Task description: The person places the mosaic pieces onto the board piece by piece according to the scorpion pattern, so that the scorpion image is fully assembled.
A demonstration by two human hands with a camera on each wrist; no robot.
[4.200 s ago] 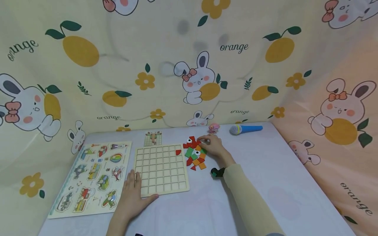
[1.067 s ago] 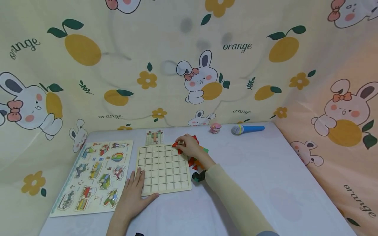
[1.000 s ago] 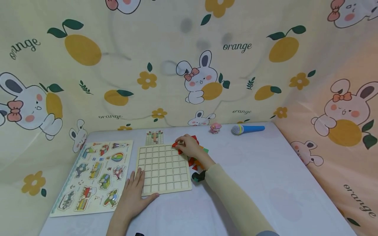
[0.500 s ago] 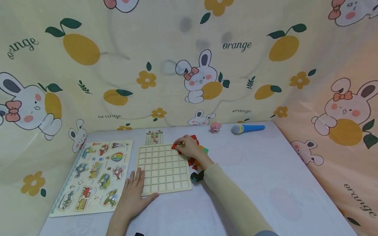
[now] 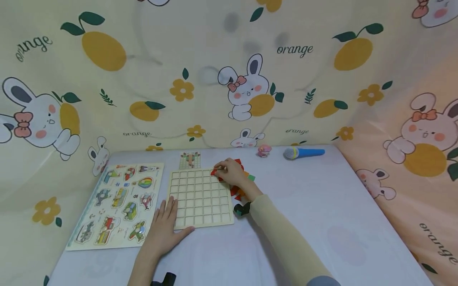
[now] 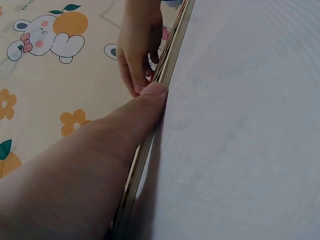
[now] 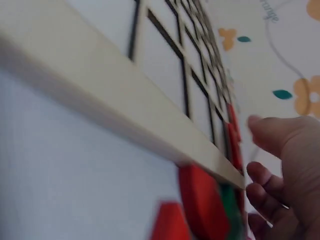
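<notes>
Table [image 5: 340,214] with grid board [image 5: 199,198], pieces [image 5: 252,178], microphone [image 5: 304,153]

The head view has soft, even light, with a faint shadow beside the beige sleeve [image 5: 289,237]. In the right wrist view, near red pieces [image 7: 202,200] are blurred.

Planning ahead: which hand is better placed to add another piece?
Probably the right hand, close to the loose pieces and at the grid board; the left hand lies farther off, touching the board's left edge.

The pale gridded board [image 5: 200,198] lies flat toward the desk's [image 5: 318,190] far edge. Red pieces [image 5: 213,173] sit near its far right corner.
</notes>
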